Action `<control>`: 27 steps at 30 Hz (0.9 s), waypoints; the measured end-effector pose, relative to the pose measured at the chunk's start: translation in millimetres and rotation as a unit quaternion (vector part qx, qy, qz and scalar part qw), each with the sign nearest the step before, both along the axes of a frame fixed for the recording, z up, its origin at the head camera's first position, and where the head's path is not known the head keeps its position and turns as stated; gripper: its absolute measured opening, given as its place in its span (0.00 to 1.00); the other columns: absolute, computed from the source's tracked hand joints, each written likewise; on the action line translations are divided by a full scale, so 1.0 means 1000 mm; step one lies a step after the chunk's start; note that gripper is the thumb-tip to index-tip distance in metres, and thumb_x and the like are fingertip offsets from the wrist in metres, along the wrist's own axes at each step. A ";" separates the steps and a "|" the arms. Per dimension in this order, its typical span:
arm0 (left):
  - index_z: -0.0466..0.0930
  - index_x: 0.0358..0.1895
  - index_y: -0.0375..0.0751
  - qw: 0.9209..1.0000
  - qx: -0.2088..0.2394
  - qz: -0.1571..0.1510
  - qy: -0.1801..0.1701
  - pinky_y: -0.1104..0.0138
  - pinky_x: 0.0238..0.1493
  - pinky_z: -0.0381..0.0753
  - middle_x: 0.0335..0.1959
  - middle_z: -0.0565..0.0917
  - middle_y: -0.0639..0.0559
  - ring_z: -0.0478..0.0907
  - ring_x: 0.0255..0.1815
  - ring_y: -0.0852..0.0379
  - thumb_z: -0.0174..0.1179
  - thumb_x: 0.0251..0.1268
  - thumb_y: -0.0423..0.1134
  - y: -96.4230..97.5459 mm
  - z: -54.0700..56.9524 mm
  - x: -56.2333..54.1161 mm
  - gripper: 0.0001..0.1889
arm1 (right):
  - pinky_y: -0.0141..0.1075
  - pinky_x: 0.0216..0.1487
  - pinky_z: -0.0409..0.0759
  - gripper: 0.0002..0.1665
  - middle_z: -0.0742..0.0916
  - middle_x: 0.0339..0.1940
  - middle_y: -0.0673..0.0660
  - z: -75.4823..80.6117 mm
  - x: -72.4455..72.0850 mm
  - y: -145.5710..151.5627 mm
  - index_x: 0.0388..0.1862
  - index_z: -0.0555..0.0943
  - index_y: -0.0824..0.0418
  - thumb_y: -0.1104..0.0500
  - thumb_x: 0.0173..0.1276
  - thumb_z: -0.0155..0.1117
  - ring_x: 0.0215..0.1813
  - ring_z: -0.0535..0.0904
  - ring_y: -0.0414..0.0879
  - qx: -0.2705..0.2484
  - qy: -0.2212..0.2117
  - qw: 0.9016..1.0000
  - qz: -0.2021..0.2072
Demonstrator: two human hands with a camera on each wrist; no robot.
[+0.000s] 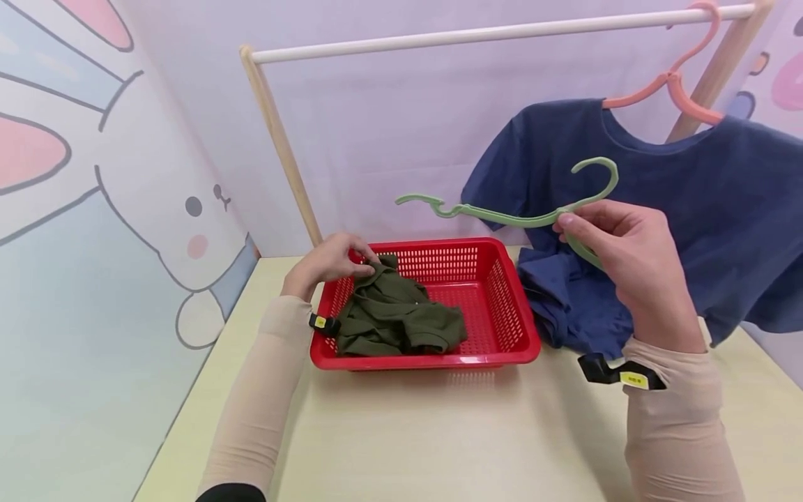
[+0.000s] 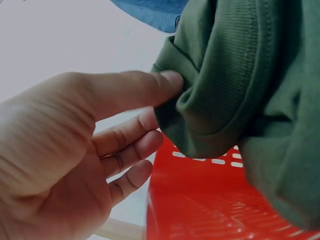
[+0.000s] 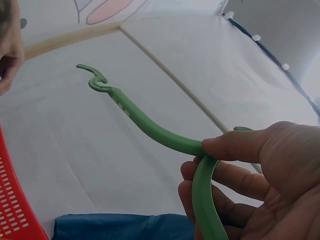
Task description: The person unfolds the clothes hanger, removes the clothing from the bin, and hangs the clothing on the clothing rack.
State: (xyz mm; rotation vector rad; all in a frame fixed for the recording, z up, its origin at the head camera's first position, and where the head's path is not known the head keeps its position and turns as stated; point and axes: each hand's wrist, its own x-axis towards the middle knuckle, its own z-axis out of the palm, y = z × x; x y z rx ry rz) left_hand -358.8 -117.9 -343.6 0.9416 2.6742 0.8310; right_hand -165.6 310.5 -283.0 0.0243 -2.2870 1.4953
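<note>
My left hand (image 1: 331, 261) pinches the ribbed collar of an olive-green shirt (image 1: 401, 317) between thumb and fingers, as the left wrist view shows close up. The shirt lies bunched in the left part of a red plastic basket (image 1: 530, 341), its collar lifted toward the rim. To the right, my right hand (image 1: 646, 254) grips a light green hanger (image 1: 502, 217) at its middle, just below the hook. One hanger arm points left above the basket; the other slants down past my fingers, as seen in the right wrist view (image 3: 160, 135).
Behind the basket stands a rack with a white rail (image 1: 439, 38) and wooden legs (image 1: 279, 139). A navy T-shirt (image 1: 709, 188) hangs at its right end on a pink hanger (image 1: 680, 84). Dark blue cloth (image 1: 571, 307) lies bunched on the pale table (image 1: 433, 446), right of the basket.
</note>
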 end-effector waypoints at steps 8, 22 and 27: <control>0.95 0.51 0.40 0.996 0.080 0.004 0.040 0.49 0.61 0.82 0.59 0.89 0.42 0.80 0.62 0.42 0.73 0.78 0.40 -0.008 0.018 0.014 0.09 | 0.30 0.52 0.82 0.22 0.94 0.45 0.49 0.001 0.000 -0.001 0.63 0.90 0.63 0.50 0.80 0.74 0.56 0.82 0.51 -0.003 0.008 1.000 0.002; 0.92 0.43 0.36 0.926 0.351 0.011 0.134 0.63 0.39 0.75 0.46 0.86 0.54 0.79 0.47 0.51 0.67 0.79 0.31 -0.017 0.032 0.083 0.05 | 0.28 0.51 0.82 0.22 0.94 0.44 0.47 0.000 0.002 0.001 0.63 0.90 0.62 0.50 0.80 0.74 0.55 0.83 0.51 -0.004 0.008 1.000 0.001; 0.92 0.41 0.36 0.920 0.367 0.005 0.140 0.65 0.43 0.78 0.41 0.87 0.53 0.80 0.45 0.51 0.64 0.81 0.30 -0.018 0.026 0.098 0.08 | 0.28 0.51 0.83 0.21 0.94 0.45 0.49 0.002 0.002 0.000 0.63 0.90 0.63 0.51 0.80 0.74 0.55 0.83 0.51 -0.008 0.014 1.000 0.006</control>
